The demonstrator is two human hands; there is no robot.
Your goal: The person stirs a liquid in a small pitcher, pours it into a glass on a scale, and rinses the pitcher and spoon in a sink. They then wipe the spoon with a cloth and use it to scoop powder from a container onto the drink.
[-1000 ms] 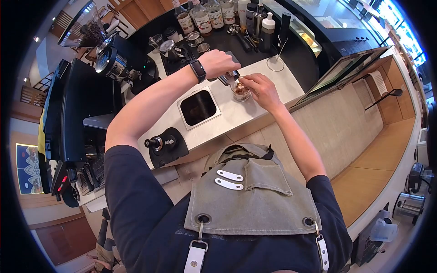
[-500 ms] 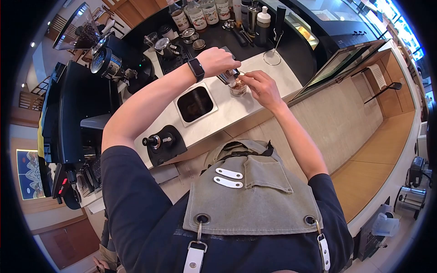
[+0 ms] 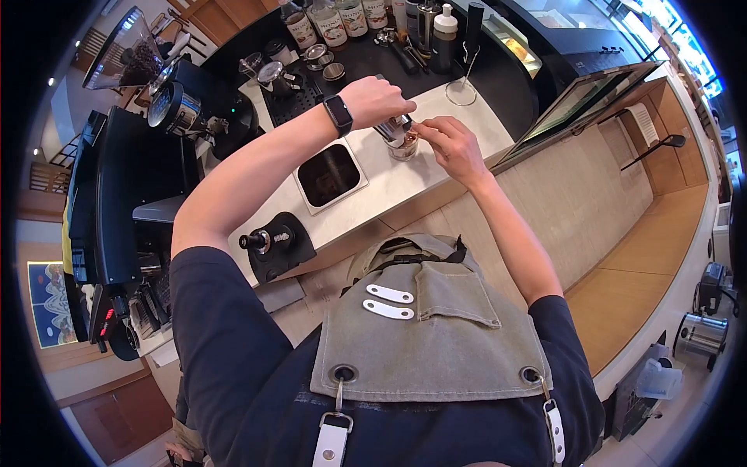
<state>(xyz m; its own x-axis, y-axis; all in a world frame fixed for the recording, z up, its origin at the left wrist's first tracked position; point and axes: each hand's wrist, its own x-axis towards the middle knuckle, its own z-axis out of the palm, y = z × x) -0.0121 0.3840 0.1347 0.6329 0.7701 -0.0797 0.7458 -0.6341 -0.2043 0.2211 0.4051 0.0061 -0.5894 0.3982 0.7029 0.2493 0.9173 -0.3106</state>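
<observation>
My left hand point(image 3: 377, 99), with a black watch on its wrist, grips a shiny metal container point(image 3: 391, 131) from above. The container is tilted over a small clear glass point(image 3: 403, 151) standing on the pale counter; brown and whitish contents show inside the glass. Just right of the rim, my right hand point(image 3: 457, 149) has its thumb and fingers pinched together. What lies between those fingertips is too small to make out. My left hand partly hides the container.
A sunken black bin point(image 3: 331, 176) sits left of the glass, with a tamper point(image 3: 261, 240) on a black mat nearer me. Syrup bottles point(image 3: 327, 25) and a squeeze bottle point(image 3: 444, 37) stand behind. A coffee grinder point(image 3: 194, 105) is at the left, a glass panel point(image 3: 580, 105) at the right.
The view has shifted slightly. The metal container still tilts over the glass, and my right hand stays pinched beside the rim.
</observation>
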